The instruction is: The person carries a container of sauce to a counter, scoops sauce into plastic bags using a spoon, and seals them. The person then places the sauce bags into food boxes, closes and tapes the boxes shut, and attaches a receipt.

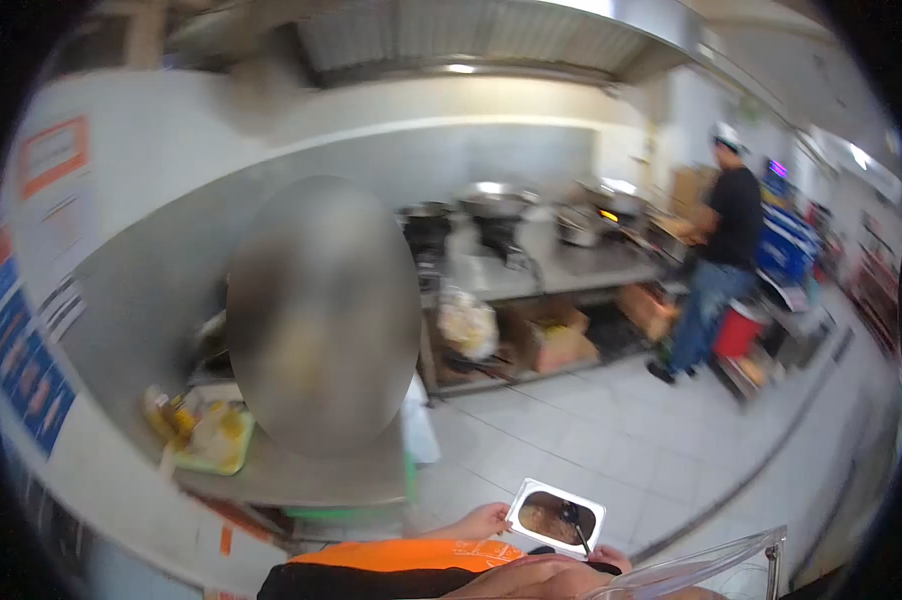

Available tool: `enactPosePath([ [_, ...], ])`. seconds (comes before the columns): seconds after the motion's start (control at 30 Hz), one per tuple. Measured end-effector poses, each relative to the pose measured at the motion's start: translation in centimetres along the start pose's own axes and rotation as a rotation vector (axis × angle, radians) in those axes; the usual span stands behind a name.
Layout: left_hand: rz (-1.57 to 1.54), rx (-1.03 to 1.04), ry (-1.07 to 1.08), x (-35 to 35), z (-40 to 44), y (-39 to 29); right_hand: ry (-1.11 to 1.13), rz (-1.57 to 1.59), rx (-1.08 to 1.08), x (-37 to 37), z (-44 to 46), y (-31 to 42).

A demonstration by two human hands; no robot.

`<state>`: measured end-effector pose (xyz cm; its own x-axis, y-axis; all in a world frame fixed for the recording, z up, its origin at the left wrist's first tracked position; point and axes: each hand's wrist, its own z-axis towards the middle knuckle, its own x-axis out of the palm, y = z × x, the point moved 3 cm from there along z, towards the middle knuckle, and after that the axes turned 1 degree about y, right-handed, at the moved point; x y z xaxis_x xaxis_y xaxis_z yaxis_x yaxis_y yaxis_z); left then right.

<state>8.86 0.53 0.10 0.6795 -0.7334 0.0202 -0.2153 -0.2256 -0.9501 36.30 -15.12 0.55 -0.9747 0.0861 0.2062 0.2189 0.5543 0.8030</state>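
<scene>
A small rectangular metal food pan [512, 541] with a bright rim is held low in front of my body. Brown contents [543, 522] lie inside, and a utensil with a dark handle [582, 541] leans in it toward the lower right. My left hand [486, 521] is closed on the pan's left rim. At the lower right corner, my right hand [611, 558] grips the rim beside the utensil's handle; part of this hand is hidden by my forearm. The utensil's head is too small to make out clearly.
A big, blurred, round steel piece [323, 320] stands over the steel counter [311, 480] beside a tray of yellow items [211, 435]. Woks [496, 200] sit on stoves at the back. A person [726, 230] stands there. Clear plastic [691, 570] is close at lower right.
</scene>
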Motion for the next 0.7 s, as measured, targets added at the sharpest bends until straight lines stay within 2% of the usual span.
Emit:
enactPosePath([
  [0.03,-0.042,0.056,0.038,-0.4,4.3,-2.9,-0.071,-0.081,-0.049,-1.7,1.0,3.7],
  [0.07,-0.049,0.103,0.086,0.9,8.9,-4.4,-0.108,0.071,-0.095,-4.7,1.7,6.0],
  [0.1,-0.052,0.127,0.132,2.1,12.4,-5.7,-0.170,-0.005,-0.111,-7.2,1.4,7.7],
  [0.23,0.037,0.074,0.290,6.8,23.3,-10.2,-0.329,0.185,-0.024,-15.2,1.7,8.8],
  [0.33,0.057,0.025,0.408,11.6,32.7,-11.4,-0.441,0.227,-0.091,-22.0,1.4,10.4],
  [0.43,0.091,0.118,0.572,17.0,41.0,-14.5,-0.590,0.335,-0.134,-27.7,0.4,12.6],
  [0.53,0.124,0.090,0.682,23.2,48.2,-17.8,-0.704,0.433,-0.178,-33.6,-0.1,13.1],
  [0.7,0.165,0.026,0.761,34.0,61.0,-19.5,-0.846,0.551,-0.236,-46.1,0.5,14.0],
])
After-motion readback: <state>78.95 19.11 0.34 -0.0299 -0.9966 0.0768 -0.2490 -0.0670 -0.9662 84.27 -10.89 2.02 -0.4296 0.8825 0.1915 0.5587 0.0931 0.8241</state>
